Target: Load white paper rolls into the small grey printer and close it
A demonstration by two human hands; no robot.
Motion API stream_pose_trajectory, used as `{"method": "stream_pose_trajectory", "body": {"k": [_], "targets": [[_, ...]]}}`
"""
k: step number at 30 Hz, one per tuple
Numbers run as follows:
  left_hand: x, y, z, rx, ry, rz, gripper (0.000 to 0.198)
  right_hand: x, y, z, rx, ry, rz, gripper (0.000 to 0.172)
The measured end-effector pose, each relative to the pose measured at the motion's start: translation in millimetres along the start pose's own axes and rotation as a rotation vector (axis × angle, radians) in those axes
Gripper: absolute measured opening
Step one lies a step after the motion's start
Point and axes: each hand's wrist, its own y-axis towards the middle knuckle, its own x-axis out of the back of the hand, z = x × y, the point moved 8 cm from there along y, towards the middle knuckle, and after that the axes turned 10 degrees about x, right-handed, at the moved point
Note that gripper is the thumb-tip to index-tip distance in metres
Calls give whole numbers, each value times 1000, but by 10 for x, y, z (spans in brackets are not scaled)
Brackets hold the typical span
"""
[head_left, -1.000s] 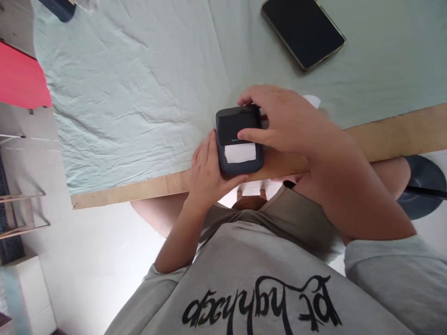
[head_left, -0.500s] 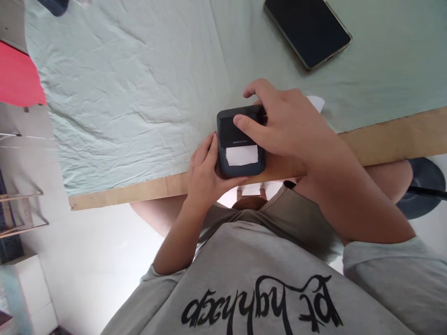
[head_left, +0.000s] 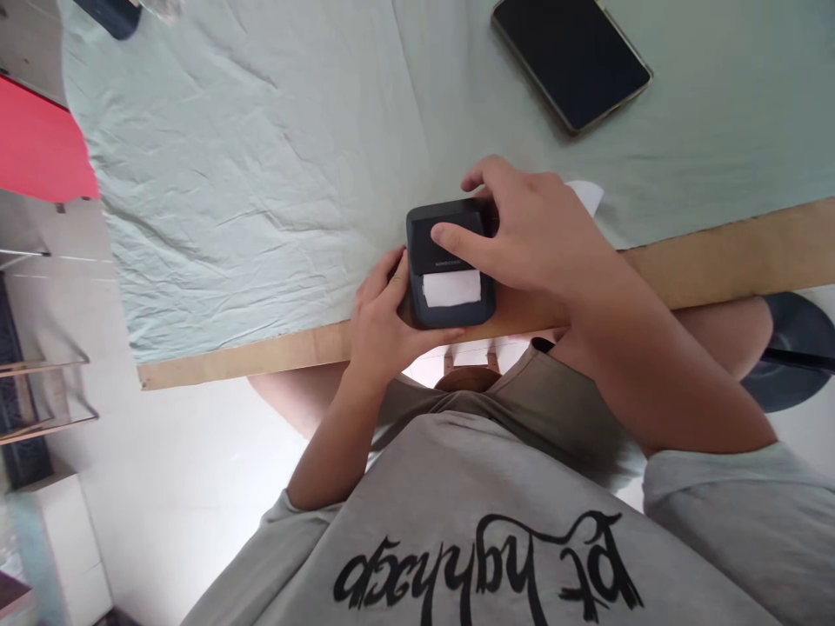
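A small dark label printer [head_left: 444, 300] with a white paper roll [head_left: 451, 288] showing in its opening sits at the near edge of the table. My left hand [head_left: 382, 326] is wrapped round its left side and bottom. My right hand [head_left: 531, 230] covers its top and right side, with the thumb pressed on the dark lid and the fingers curled over the far edge.
The table carries a wrinkled pale green cloth [head_left: 261, 174], with a bare wooden edge [head_left: 718, 256] near me. A dark tablet [head_left: 571, 61] lies at the far right. A white slip of paper [head_left: 585, 195] peeks out behind my right hand. A red surface [head_left: 39, 143] lies left.
My right thumb has slid up the lid from its lower edge toward its middle. My left fingers have curled tighter round the printer's side. The printer has barely moved.
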Motion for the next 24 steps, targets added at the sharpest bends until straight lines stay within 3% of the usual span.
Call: {"method": "stream_pose_trajectory", "body": {"k": [5, 8, 13, 24], "targets": [[-31, -8, 43, 12, 52, -6, 118, 1, -13, 0, 78, -8, -37, 47], [-45, -23, 25, -10, 74, -1, 121, -5, -40, 10, 130, 3, 8, 49], [-13, -52, -28, -53, 3, -20, 81, 10, -117, 27, 181, -18, 89, 52], [-42, -34, -40, -108, 51, -97, 77, 234, -147, 187, 209, -29, -80, 33]]}}
